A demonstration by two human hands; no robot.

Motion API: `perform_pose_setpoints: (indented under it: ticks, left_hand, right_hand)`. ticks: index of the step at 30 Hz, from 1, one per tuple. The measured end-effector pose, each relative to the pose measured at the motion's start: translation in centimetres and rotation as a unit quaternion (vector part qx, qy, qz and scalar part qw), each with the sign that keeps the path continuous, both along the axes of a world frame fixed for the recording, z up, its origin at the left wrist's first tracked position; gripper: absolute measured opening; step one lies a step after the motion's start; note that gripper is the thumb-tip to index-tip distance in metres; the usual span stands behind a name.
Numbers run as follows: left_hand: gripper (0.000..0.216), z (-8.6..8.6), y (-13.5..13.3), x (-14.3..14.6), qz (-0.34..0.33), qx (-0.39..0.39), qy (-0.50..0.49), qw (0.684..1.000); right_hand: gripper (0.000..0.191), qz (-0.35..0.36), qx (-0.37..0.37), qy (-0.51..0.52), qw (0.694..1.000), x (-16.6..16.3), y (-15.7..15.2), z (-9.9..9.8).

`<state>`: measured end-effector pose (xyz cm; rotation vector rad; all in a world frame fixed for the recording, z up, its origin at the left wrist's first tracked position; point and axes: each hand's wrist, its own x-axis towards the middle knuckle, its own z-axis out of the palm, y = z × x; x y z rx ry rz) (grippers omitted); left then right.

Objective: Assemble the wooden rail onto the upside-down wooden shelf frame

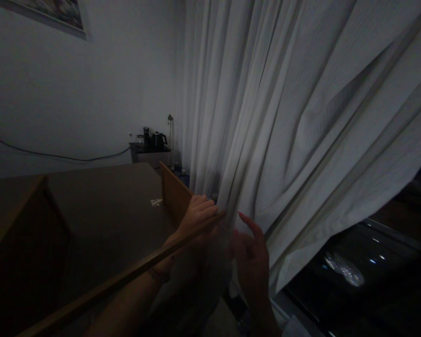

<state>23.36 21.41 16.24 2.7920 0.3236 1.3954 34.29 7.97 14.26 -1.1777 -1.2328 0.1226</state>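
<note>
A long wooden board runs from the lower left to the middle, its narrow edge towards me. My left hand is closed around its far end, the forearm and a bracelet on the wrist partly behind the board. Just right of that end is my right hand, index finger stretched out and fingers apart. Blur and darkness smear its thumb side, where a thin pale streak shows between the hands; I cannot make out what it is. A second wooden panel stands upright beyond my left hand.
White curtains hang close on the right, above a dark glossy surface. Another upright wooden panel stands at left. Small pale pieces lie on the brown surface. A black kettle sits on a far cabinet.
</note>
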Motion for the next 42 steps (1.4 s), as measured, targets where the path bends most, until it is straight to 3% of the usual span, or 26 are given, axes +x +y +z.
perform_pose_setpoints:
  ticks: [3, 7, 13, 20, 22, 27, 30, 35, 39, 42]
  left_hand:
    - [0.02, 0.0, 0.0, 0.0, 0.004, -0.002, 0.0, 1.0]
    - [0.019, -0.3, 0.3, 0.2, 0.008, 0.005, -0.01, 1.0]
    - [0.02, -0.5, 0.3, 0.3, 0.005, 0.014, -0.034, 0.999]
    - [0.021, -0.7, 0.5, 0.4, 0.01, 0.021, -0.036, 0.999]
    - [0.022, -0.8, 0.6, 0.5, 0.012, 0.027, -0.038, 0.999]
    - [0.021, -0.9, 0.7, 0.5, 0.008, 0.038, -0.05, 0.998]
    - [0.02, -0.8, 0.6, 0.4, -0.002, 0.033, -0.043, 0.999]
    - [0.021, -0.4, 0.3, 0.3, 0.003, 0.023, -0.033, 0.999]
    - [0.021, -0.3, 0.2, 0.2, 0.007, 0.014, -0.017, 1.0]
    - [0.021, -0.4, 0.3, 0.3, 0.006, 0.019, -0.023, 1.0]
  right_hand:
    - [0.034, 0.007, -0.019, 0.016, 1.0, 0.1, -0.1, 0.0]
    - [0.023, -0.057, 0.023, -0.095, 0.994, 1.4, -0.3, -0.3]
    - [0.02, -0.012, 0.04, -0.215, 0.976, 2.5, -1.3, 0.2]
    - [0.012, -0.018, 0.083, -0.257, 0.963, 2.4, -0.7, 0.1]
    - [0.01, -0.025, 0.107, -0.244, 0.963, 2.2, 0.0, -0.2]
    - [0.027, -0.092, 0.165, -0.152, 0.97, 0.7, 2.2, -1.4]
    - [0.013, -0.128, 0.18, -0.032, 0.975, -0.6, 3.0, -1.9]
    - [0.022, -0.045, 0.107, 0.158, 0.981, -1.4, 2.2, -1.1]
    - [0.016, 0.036, 0.018, 0.158, 0.987, -0.5, 0.9, -0.1]
    - [0.011, 0.054, 0.0, 0.105, 0.993, 0.6, 0.4, -0.2]
